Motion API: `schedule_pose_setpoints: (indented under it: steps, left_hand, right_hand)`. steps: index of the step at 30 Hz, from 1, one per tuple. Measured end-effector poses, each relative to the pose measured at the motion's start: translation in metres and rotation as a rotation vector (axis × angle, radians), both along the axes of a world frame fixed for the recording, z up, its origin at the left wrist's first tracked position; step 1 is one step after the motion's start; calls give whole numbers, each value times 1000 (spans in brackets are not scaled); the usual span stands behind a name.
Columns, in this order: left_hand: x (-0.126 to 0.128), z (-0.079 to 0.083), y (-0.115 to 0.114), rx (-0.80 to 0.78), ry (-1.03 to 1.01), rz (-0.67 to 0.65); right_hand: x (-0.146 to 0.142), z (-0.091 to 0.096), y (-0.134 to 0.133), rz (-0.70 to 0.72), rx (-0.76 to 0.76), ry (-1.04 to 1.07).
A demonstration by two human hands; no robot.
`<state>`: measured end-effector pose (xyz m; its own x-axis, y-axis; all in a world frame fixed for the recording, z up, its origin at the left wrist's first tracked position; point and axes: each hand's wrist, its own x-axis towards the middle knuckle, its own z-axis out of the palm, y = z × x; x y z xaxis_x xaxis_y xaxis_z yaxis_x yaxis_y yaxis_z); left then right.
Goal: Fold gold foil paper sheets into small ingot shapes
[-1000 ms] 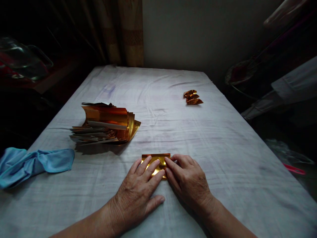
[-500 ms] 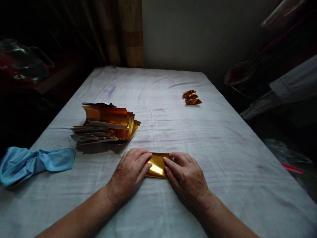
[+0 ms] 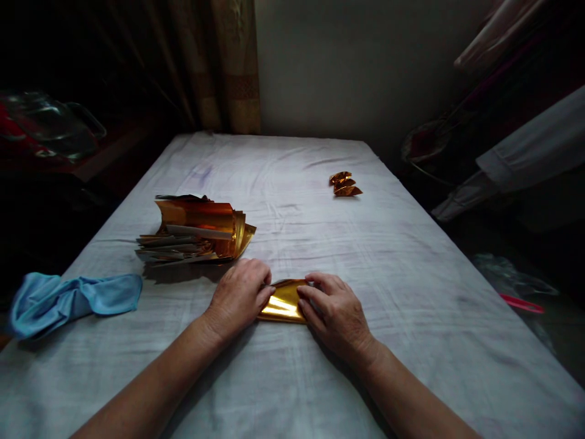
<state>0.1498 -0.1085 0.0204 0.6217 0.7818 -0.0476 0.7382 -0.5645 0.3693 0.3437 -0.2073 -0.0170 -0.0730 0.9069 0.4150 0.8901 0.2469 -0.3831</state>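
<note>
A folded sheet of gold foil paper (image 3: pixel 286 303) lies on the white cloth between my hands. My left hand (image 3: pixel 242 289) grips its left end, thumb on top and fingers curled at the far edge. At the right end, my right hand (image 3: pixel 336 311) holds the paper with bent fingers and thumb. The underside of the paper and some fingertips are hidden. Beyond my left hand lies a loose stack of gold foil sheets (image 3: pixel 196 218), curled, with grey backs showing. Several small folded gold foil pieces (image 3: pixel 346 185) sit together at the far right.
A blue cloth (image 3: pixel 75 302) is bunched at the left edge of the white-covered surface (image 3: pixel 402 341). A clear jug (image 3: pixel 55 128) stands in the dark at the left. To the right hang pale garments (image 3: pixel 525 152), with a pink item (image 3: pixel 523 303) lower down.
My left hand has shifted slightly up and turned, its fingers now more curled, and more of the foil's left part shows. The whole view has moved a little. Both hands stay on the paper.
</note>
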Motion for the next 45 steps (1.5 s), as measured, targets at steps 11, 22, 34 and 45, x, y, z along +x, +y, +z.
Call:
schedule_pose_setpoints:
  steps: [11, 22, 34, 45]
  left_hand:
    - [-15, -23, -6, -106, -541, -13]
    - [-11, -19, -10, -171, -584, 72]
    - [-8, -18, -9, -296, -588, 151]
    - [-10, -24, -8, -113, -509, 171]
  right_hand:
    - [12, -3, 10, -86, -41, 299]
    - [14, 10, 9, -48, -188, 729]
    - [13, 7, 9, -22, -127, 583]
    - [12, 0, 12, -112, -46, 331]
